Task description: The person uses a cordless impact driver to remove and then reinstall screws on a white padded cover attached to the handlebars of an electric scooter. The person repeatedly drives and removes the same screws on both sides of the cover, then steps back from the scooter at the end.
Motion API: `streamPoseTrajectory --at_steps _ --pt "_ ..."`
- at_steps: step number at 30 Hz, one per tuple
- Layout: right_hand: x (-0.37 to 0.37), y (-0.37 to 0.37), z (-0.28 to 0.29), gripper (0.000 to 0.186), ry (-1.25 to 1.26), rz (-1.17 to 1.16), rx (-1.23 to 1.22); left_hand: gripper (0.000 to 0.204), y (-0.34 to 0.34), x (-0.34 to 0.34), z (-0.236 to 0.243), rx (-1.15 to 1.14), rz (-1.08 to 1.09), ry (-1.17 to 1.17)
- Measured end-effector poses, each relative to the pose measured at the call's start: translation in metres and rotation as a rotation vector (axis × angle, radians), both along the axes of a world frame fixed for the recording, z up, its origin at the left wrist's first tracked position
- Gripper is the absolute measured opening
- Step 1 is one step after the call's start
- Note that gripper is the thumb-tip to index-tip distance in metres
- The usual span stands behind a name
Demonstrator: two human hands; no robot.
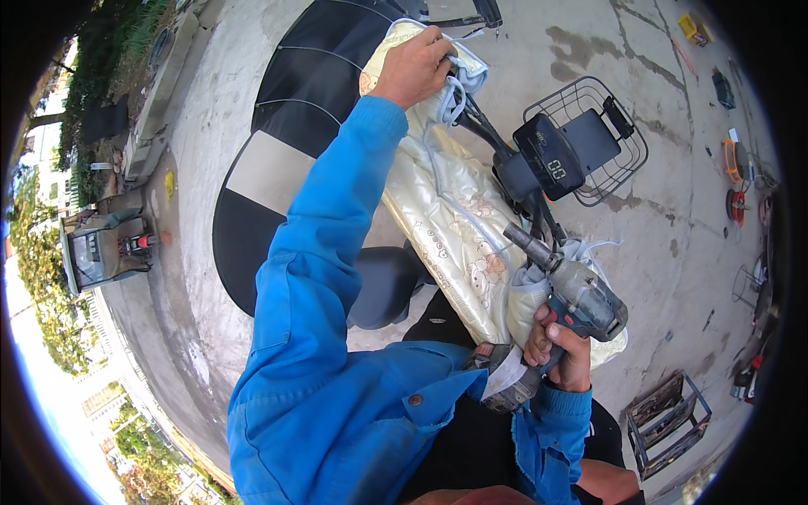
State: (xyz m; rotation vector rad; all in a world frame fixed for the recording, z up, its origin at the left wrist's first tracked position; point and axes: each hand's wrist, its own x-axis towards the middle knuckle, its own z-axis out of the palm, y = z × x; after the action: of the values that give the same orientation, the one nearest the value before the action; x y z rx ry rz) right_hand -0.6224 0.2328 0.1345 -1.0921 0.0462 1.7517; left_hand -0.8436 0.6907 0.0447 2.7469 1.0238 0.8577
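My left hand (416, 69) is closed on the upper end of a quilted cream scooter apron (450, 236), near the far end of the handlebar. The grip under the cloth is hidden. In my right hand (559, 347) is a cordless impact wrench (585, 295), fingers wrapped round its handle. A long socket (528, 244) on the wrench points up and left over the apron. The battery end of the tool rests close to my jacket. Beyond the apron stands the scooter's dark display (549, 156), with a wire basket (627, 164) in front of it.
A black and grey canopy (316, 63) lies left of the apron, with a dark seat (383, 286) below it. On the concrete at right are a metal frame (667, 425), an orange reel (736, 206) and a yellow box (694, 30). A small vehicle (105, 248) stands far left.
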Motion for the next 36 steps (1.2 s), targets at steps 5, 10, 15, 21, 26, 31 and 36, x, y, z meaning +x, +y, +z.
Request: streamPoseTrajectory --at_steps 5,10,15,21,26,31,36 --pt "0.001 0.0 0.0 0.041 0.053 -0.039 -0.02 0.014 0.004 0.023 0.003 -0.17 -0.008 0.121" --pt "0.002 0.0 0.003 0.04 0.035 -0.026 -0.051 0.016 0.002 0.026 0.018 -0.364 0.178 0.248" --pt "-0.001 0.001 0.005 0.043 0.005 -0.02 -0.056 0.023 -0.008 0.005 0.019 -0.563 0.106 0.059" --pt "0.001 -0.001 0.005 0.043 0.008 -0.006 -0.056 0.026 -0.008 -0.018 0.03 -0.558 -0.074 0.196" --pt "0.002 0.0 0.003 0.044 0.018 0.002 -0.059 0.036 -0.023 -0.028 0.04 -0.526 -0.039 0.268" --pt "0.003 -0.001 0.003 0.046 0.012 0.014 -0.064 0.041 -0.033 -0.029 0.042 -0.483 -0.001 0.283" --pt "0.006 -0.002 0.001 0.044 0.065 -0.007 -0.075 0.037 -0.038 -0.027 0.045 -0.458 0.01 0.317"
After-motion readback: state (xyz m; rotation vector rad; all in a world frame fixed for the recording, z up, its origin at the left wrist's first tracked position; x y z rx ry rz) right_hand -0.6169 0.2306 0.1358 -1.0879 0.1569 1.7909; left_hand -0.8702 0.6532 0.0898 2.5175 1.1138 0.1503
